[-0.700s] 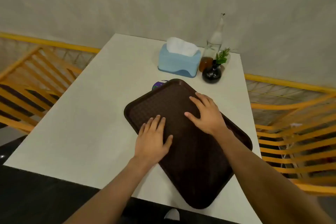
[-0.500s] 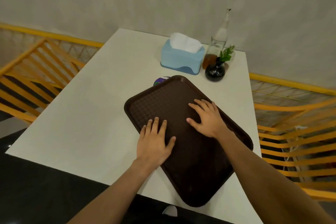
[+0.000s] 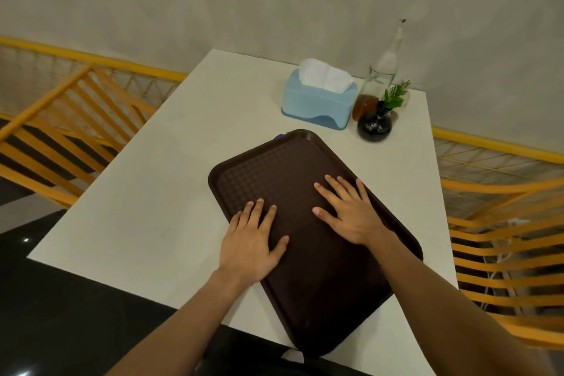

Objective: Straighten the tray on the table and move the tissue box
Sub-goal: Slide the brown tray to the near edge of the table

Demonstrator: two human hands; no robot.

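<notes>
Pressing flat on the dark brown tray (image 3: 305, 180), the left hand (image 3: 251, 243) and right hand (image 3: 351, 212) both lie palm down with fingers spread; neither grip closes on anything. No writing or brand can be read on any item. The tray sits skewed on the white tabletop (image 3: 158, 180), its near corner overhanging the edge. Beyond it stands the blue tissue box (image 3: 317, 104), white tissue poking out, just beside a glass bottle (image 3: 383, 70) and a small black vase (image 3: 374, 124) with a green sprig. A purple object (image 3: 279, 137), perhaps a coaster, peeks from under the tray's far edge. Orange slatted chairs (image 3: 503, 238) flank the tabletop before a grey wall (image 3: 274, 0).
</notes>
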